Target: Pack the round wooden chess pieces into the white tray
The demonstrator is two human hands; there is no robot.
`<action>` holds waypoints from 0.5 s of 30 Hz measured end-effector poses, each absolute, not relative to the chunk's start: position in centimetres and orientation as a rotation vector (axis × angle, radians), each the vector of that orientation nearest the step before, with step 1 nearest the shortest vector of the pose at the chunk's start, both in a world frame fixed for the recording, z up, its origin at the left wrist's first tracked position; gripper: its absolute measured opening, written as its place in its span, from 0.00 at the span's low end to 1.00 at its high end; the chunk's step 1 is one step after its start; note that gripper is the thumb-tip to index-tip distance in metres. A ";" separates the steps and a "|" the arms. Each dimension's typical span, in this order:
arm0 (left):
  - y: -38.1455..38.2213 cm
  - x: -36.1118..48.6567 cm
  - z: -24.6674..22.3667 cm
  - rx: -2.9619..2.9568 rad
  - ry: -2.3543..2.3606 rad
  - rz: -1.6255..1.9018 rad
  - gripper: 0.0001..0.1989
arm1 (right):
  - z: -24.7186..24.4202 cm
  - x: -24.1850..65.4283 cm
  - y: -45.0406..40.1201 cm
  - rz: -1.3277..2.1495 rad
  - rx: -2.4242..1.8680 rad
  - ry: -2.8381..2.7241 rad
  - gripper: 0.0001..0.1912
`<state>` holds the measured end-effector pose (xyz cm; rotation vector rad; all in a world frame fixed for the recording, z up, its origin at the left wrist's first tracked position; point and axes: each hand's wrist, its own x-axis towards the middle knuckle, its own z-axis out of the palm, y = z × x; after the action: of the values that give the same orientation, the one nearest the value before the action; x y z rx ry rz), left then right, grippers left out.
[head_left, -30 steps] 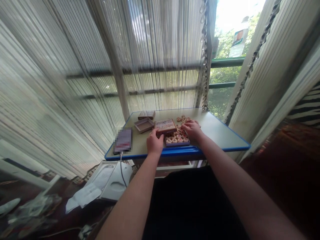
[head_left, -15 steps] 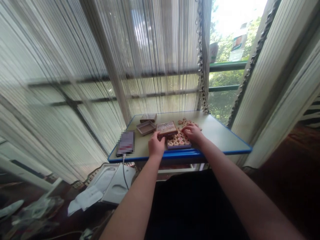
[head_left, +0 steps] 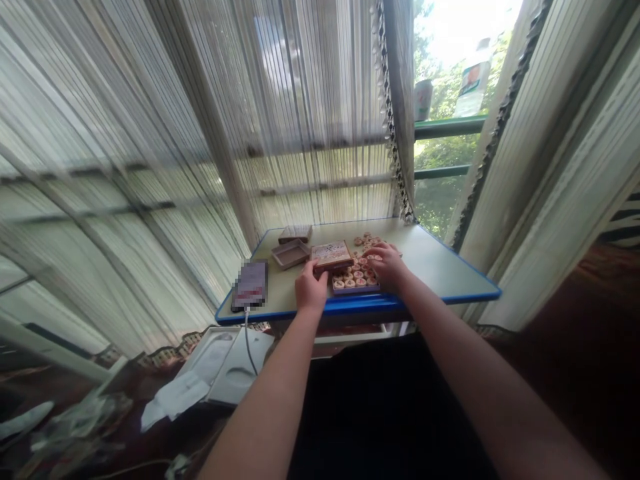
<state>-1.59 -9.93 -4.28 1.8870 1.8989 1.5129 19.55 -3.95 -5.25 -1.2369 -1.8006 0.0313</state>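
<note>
My left hand [head_left: 311,288] grips the near left corner of a flat box with a printed top [head_left: 332,253], which sits tilted partly over a shallow tray. In that tray [head_left: 356,290] stand rows of round wooden Chinese chess pieces [head_left: 349,283] with red and dark characters. My right hand [head_left: 388,264] is over the right side of the tray, fingers bent down and closed on a piece that they mostly cover. More loose pieces [head_left: 367,238] lie in a heap on the table just beyond my right fingers.
Left of the printed box are an open shallow box [head_left: 291,255] and a closed box [head_left: 296,233] behind it. A phone [head_left: 251,285] on a cable lies at the table's left edge. The blue-edged table [head_left: 440,280] stands against curtains [head_left: 320,100]; a white open case [head_left: 235,367] is below.
The view has shifted slightly. My left hand keeps its hold on the printed box, and my right hand stays at the pieces with only a slight shift of the fingers.
</note>
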 end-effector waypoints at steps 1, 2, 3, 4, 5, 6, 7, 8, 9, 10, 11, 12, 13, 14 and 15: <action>-9.9 -1.6 -4.3 1.886 1.897 1.515 0.16 | -5.2 19.6 -4.1 0.049 -1.216 -1.816 0.10; -9.9 -1.6 -4.3 1.885 1.894 1.515 0.16 | -5.1 19.6 -4.3 0.072 -1.202 -1.829 0.10; -9.9 -1.6 -4.3 1.883 1.892 1.515 0.16 | -5.1 19.7 -4.4 0.094 -1.196 -1.840 0.10; -9.9 -1.6 -4.3 1.881 1.891 1.514 0.16 | -5.0 19.7 -4.5 0.112 -1.195 -1.851 0.09; -9.9 -1.6 -4.2 1.880 1.890 1.511 0.16 | -4.9 19.7 -4.6 0.124 -1.199 -1.861 0.08; -9.9 -1.6 -4.2 1.879 1.891 1.507 0.16 | -4.9 19.7 -4.6 0.132 -1.202 -1.873 0.08; -9.9 -1.6 -4.2 1.880 1.892 1.502 0.16 | -4.9 19.6 -4.6 0.137 -1.205 -1.885 0.07; -10.0 -1.6 -4.1 1.881 1.895 1.497 0.16 | -4.9 19.6 -4.6 0.140 -1.206 -1.893 0.06; -10.0 -1.5 -4.1 1.885 1.898 1.493 0.16 | -4.9 19.6 -4.6 0.141 -1.208 -1.895 0.06; -10.1 -1.5 -4.1 1.888 1.902 1.490 0.16 | -4.9 19.6 -4.5 0.143 -1.209 -1.892 0.07; -10.1 -1.5 -4.0 1.890 1.906 1.487 0.16 | -4.9 19.6 -4.5 0.143 -1.209 -1.889 0.07; -10.1 -1.5 -4.0 1.892 1.911 1.485 0.16 | -4.9 19.6 -4.5 0.140 -1.207 -1.889 0.07; -10.2 -1.4 -4.0 1.893 1.916 1.481 0.16 | -4.9 19.6 -4.5 0.133 -1.206 -1.891 0.07; -10.2 -1.4 -4.0 1.895 1.919 1.477 0.16 | -4.9 19.6 -4.5 0.122 -1.208 -1.894 0.07; -10.3 -1.4 -4.0 1.898 1.920 1.472 0.16 | -4.9 19.6 -4.5 0.111 -1.213 -1.899 0.07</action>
<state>-1.38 -10.26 -3.99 1.8984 1.9204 1.4725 19.58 -4.52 -4.93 -1.2133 -1.8993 0.1110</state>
